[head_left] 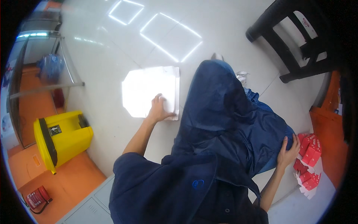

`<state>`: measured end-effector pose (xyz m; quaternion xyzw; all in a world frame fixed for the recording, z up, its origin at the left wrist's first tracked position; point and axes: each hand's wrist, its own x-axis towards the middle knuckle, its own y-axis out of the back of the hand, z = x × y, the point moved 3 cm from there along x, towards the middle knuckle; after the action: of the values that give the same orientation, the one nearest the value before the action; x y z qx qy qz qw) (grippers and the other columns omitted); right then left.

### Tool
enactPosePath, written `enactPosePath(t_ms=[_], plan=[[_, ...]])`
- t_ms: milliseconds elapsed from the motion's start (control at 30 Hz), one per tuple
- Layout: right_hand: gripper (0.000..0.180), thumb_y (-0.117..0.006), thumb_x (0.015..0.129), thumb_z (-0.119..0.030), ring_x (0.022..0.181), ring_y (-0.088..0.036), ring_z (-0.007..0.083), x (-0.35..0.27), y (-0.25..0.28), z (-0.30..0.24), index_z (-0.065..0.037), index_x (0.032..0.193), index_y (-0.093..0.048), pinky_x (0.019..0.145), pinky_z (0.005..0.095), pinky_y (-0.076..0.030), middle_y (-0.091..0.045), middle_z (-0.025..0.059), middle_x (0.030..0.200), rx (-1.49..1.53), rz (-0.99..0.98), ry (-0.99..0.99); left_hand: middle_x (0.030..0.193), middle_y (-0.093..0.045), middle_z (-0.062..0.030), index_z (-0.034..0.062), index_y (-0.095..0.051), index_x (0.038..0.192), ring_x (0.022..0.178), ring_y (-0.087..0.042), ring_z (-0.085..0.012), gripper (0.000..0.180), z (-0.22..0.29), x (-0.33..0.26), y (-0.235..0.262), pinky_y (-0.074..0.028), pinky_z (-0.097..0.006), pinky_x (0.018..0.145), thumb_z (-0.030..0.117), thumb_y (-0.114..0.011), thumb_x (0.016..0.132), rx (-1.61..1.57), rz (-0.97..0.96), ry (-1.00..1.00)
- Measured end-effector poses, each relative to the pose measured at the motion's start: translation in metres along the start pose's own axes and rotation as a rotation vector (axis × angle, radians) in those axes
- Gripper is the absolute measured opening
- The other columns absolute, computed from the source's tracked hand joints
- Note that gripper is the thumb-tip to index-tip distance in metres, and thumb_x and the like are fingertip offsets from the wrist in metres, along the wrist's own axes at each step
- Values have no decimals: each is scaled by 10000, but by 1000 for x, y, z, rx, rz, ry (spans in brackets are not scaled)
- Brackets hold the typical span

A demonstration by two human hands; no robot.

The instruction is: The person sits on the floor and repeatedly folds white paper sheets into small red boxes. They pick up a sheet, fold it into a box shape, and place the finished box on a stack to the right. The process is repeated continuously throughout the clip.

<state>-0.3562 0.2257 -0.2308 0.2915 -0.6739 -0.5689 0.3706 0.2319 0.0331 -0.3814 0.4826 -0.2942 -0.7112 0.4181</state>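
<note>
A stack of flat white cardboard blanks (147, 87) lies on the floor to the left of my legs, with its cut corners on the left side. My left hand (160, 109) rests on the stack's near right part, fingers and thumb apart, the thumb by the layered edge. My right hand (288, 152) lies with spread fingers on the dark blue cloth over my right knee (274, 130). Just beyond those fingertips are several red-and-white folded boxes (310, 149), the lower ones with white flaps standing out.
Far right stands a black plastic stool (281, 41). A yellow bin (69, 136) with a dark-edged lid is at the left, near a metal-framed rack (46, 89). A red box-shaped object (38, 198) with a strap sits lower left. A crumpled silvery piece (242, 77) lies beyond my knees.
</note>
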Motion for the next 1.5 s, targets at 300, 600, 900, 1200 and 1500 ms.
enactPosePath(t_ms=[300,600,900,1200,1500], plan=[[433,-663,955,-379,1278,-532,338,-1,1,-3,-102,1288,-654,1072,470,-380,-594,107,1390,14,26,23,1149,-656,-287,-49,-694,977,1078,-638,-443,269,3,-7,4,-526,-474,917,189,-719,854,-192,-62,-43],[433,-662,958,-381,1285,-524,344,0,0,-3,-99,1285,-657,1086,472,-371,-592,115,1387,25,28,31,841,-715,-242,-11,-749,887,765,-708,-395,186,-6,-18,4,-558,-423,752,167,-699,882,-202,125,40],[434,-667,954,-379,1282,-530,352,1,1,-3,-80,1268,-667,1091,469,-377,-594,145,1376,31,21,10,1173,-558,-239,30,-705,914,1150,-507,-393,450,-15,-2,-14,-441,-498,1000,428,-836,747,-76,79,129],[424,-674,953,-368,1272,-540,352,1,3,-5,-78,1263,-670,1086,462,-389,-604,143,1365,19,25,9,1167,-590,-241,22,-698,1014,1129,-546,-405,506,-16,1,-11,-460,-486,983,430,-823,741,27,17,110],[430,-693,944,-343,1259,-548,348,2,4,-9,-63,1268,-655,1083,464,-393,-604,149,1347,68,23,17,842,-710,-190,-18,-710,998,767,-705,-334,175,-24,-33,69,-548,-401,734,119,-651,905,-161,169,47]])
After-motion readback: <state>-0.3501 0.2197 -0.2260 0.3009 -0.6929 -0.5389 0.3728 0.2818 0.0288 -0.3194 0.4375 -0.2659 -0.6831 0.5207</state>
